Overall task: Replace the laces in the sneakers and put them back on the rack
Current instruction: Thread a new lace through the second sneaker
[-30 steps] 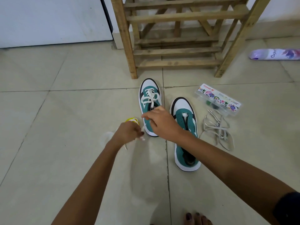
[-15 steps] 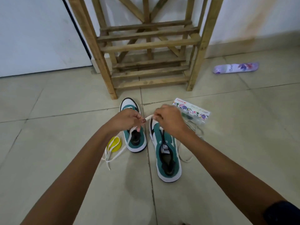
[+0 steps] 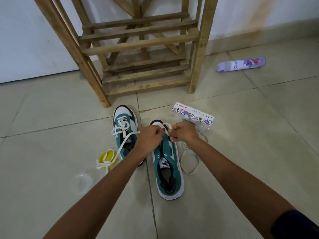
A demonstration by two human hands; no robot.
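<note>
Pinching a white lace [image 3: 164, 125] over the unlaced sneaker [image 3: 168, 167], both hands, left [image 3: 151, 138] and right [image 3: 183, 132], work on the pale tiled floor [image 3: 51, 178]; the laced sneaker [image 3: 123, 130] lies alongside, before the wooden rack [image 3: 138, 47] at a white wall [image 3: 241, 14].

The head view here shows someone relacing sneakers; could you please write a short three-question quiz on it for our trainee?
1. True or false: the left sneaker already carries a white lace.
2. What do the left hand and right hand hold between them?
3. Where does the purple spray can lie? A on the rack; B on the floor.

Key: 1 true; 2 the new white lace, above the right sneaker; 3 B.
</note>
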